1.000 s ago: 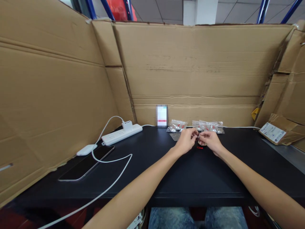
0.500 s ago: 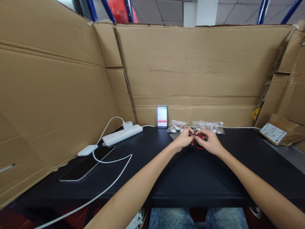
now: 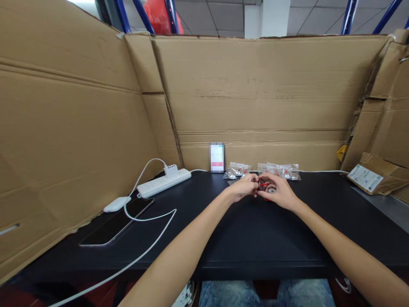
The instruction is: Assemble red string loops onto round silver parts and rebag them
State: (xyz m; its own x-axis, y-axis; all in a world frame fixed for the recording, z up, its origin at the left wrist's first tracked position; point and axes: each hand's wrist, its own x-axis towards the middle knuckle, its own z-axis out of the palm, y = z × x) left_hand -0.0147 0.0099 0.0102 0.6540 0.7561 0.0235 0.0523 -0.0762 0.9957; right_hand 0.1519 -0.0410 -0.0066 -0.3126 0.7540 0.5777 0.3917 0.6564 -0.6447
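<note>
My left hand [image 3: 246, 186] and my right hand [image 3: 278, 190] meet over the middle of the black table. Fingers of both are closed on a small round, thin-rimmed thing [image 3: 260, 184] with a red strip across it; its kind is too small to tell. Under the right palm a small silvery disc [image 3: 272, 190] shows, partly covered by the hand. A bit of red lies just below it, mostly hidden. Behind the hands are clear plastic bags [image 3: 237, 169] with small silver and red pieces in them, and more such bags [image 3: 287, 171] to the right.
A phone with a lit screen [image 3: 217, 157] leans on the back cardboard wall [image 3: 255, 85]. To the left lie a white power strip [image 3: 164, 182], a white adapter [image 3: 117, 204], a dark phone [image 3: 118, 224] and a looping white cable [image 3: 159, 235]. A labelled brown package [image 3: 367, 177] sits at right.
The right hand has shifted slightly left and turned, so the round thing and the silvery disc show more. The red piece on the table is now more covered. The left hand has barely moved.
</note>
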